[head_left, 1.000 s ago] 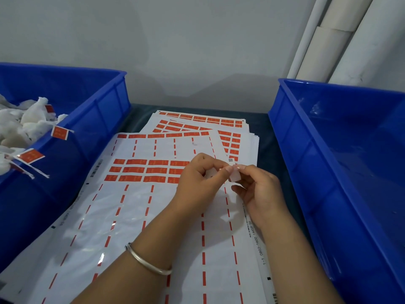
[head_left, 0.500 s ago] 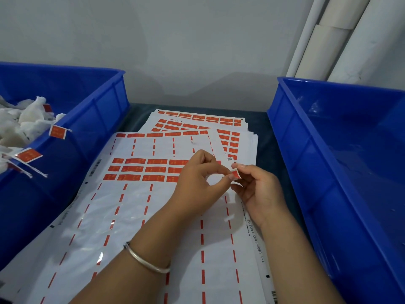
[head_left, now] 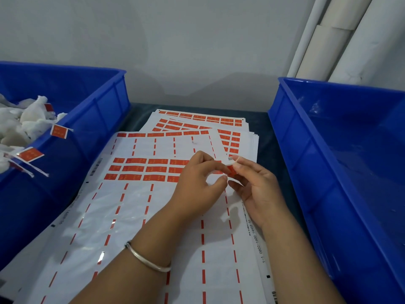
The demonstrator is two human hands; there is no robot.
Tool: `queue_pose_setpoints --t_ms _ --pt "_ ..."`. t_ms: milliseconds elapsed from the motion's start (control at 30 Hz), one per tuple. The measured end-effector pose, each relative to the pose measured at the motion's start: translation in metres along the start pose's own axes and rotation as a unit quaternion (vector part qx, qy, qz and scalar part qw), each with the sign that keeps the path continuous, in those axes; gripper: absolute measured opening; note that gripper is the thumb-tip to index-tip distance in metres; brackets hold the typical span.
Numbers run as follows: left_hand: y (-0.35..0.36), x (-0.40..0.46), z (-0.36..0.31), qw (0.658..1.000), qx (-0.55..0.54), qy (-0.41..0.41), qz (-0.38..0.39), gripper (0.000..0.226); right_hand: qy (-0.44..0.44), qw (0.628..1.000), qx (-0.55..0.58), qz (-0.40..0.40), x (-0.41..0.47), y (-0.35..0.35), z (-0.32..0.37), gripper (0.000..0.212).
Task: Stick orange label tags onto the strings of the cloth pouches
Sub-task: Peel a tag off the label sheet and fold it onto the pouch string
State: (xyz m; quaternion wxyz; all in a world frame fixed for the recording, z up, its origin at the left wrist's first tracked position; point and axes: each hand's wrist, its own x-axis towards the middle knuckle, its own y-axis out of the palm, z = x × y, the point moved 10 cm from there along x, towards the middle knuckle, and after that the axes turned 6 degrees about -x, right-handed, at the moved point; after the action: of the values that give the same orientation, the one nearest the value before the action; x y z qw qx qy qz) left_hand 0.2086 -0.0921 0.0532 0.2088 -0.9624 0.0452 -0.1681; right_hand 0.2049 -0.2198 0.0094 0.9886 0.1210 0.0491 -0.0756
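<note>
Orange label tag pinched btwn left hand & right hand above label sheet; tagged pouches in bin far left of hands; more labels left to stick

Small orange label tag pinched above the label sheet; tagged white cloth pouches in the left bin.

From my remote seat I see a plain pale grey wall filling the upper part of the view, evenly lit with soft shadow low down where it meets the work surface. In the upper right corner, white pipes run up against the wall at a slant. The dark table top shows between the two blue bins and behind the sheets.
</note>
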Motion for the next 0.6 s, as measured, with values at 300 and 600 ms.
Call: queue_pose_setpoints --t_ms 300,600 --pt "-0.008 0.001 0.010 0.990 -0.127 -0.060 -0.029 0.014 -0.034 0.999 0.000 0.010 0.004 0.005 0.001 0.028" --pt "-0.009 0.004 0.011 0.990 -0.126 -0.066 -0.022 0.010 -0.069 0.996 -0.038 0.044 0.003 0.013 0.005 0.044"
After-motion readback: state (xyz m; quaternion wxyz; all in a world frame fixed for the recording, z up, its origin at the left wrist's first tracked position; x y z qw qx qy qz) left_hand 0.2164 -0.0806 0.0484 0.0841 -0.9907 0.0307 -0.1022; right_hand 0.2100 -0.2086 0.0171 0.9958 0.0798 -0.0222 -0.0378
